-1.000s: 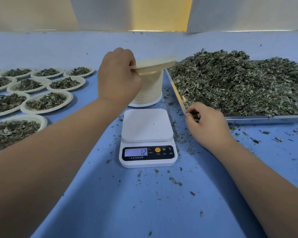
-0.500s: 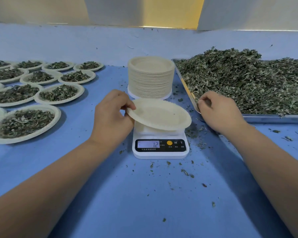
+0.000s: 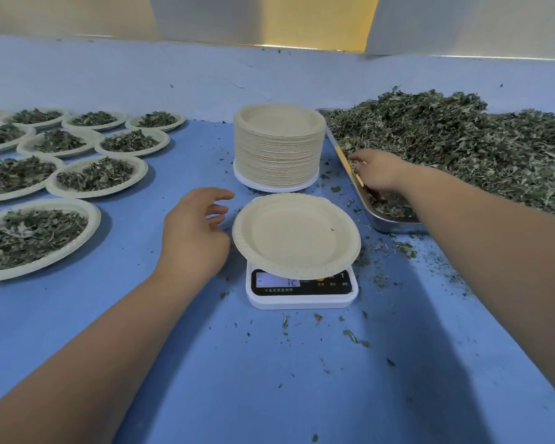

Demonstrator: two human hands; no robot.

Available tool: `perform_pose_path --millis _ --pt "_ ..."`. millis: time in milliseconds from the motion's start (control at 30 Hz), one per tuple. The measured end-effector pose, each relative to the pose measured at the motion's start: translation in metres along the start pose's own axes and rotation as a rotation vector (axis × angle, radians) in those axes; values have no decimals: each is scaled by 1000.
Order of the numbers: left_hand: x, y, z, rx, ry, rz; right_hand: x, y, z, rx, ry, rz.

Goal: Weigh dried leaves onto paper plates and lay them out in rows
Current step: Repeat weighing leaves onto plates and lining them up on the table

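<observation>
**Inspector:** Where is the plate that is being weighed?

**Operator:** I see one empty paper plate (image 3: 297, 235) sitting on the digital scale (image 3: 302, 290), at the centre of the blue table (image 3: 205, 363). Its near rim overhangs the display, so I read the figures only in part.

**Inspector:** Left hand?

**Operator:** The left hand (image 3: 194, 232) is released. Its fingers are loosely spread and hold nothing. It sits just beside the plate's left rim, and I see a narrow gap between them.

**Inspector:** Right hand?

**Operator:** The right hand (image 3: 377, 171) reaches into the near left corner of the metal tray (image 3: 391, 224), palm down. Its fingers are sunk in the dried leaves (image 3: 462, 139), so I cannot tell whether it has grasped any.

**Inspector:** Supplies?

**Operator:** A tall stack of plates (image 3: 276, 149) stands directly behind the scale and just left of the tray. The leaves are heaped high across the tray, and the pile runs out of frame on the right.

**Inspector:** Finished work?

**Operator:** The filled plates (image 3: 96, 176) lie in rows on the left of the table, each holding a layer of leaves, with many rims touching or overlapping. Leaf crumbs (image 3: 353, 336) are scattered around the scale and along the tray's edge.
</observation>
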State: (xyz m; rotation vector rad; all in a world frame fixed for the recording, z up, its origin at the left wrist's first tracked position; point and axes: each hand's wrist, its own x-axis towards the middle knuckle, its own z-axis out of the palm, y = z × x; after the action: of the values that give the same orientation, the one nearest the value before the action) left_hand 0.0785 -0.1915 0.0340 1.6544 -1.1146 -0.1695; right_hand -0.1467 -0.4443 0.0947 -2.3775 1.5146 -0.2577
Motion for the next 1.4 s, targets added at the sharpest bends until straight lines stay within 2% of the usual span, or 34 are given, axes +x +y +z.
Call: perform_pose_path --millis 100,167,267,500,767,900,1000,1133,1167,1300,1400 --pt "8 2 2 -444 -1 -297 21 4 -3 -14 52 -10" --pt "10 5 -2 -749 -4 -430 32 5 -4 -43 69 -2" --pt "10 3 -4 -856 -30 -452 47 5 2 -116 61 -20" --pt "14 -2 1 -826 -57 -445 61 7 5 -392 -69 29" --pt "14 2 1 -843 -75 -477 9 -3 -19 -379 -198 59" --pt "13 4 -1 -833 -98 -476 -26 0 -23 -371 -278 15" --pt "11 4 -1 -805 -111 -442 -48 1 -30 -286 -222 -30" --pt "5 7 1 -598 -148 -294 -64 11 -21 -228 136 -119" --pt "3 9 1 -549 -157 -252 -67 11 -13 -226 173 -129" --pt "-6 19 1 -387 -242 -102 -73 0 14 -163 -27 -58" --pt "-10 21 2 -364 -256 -14 -75 -2 18 -184 -33 -30"
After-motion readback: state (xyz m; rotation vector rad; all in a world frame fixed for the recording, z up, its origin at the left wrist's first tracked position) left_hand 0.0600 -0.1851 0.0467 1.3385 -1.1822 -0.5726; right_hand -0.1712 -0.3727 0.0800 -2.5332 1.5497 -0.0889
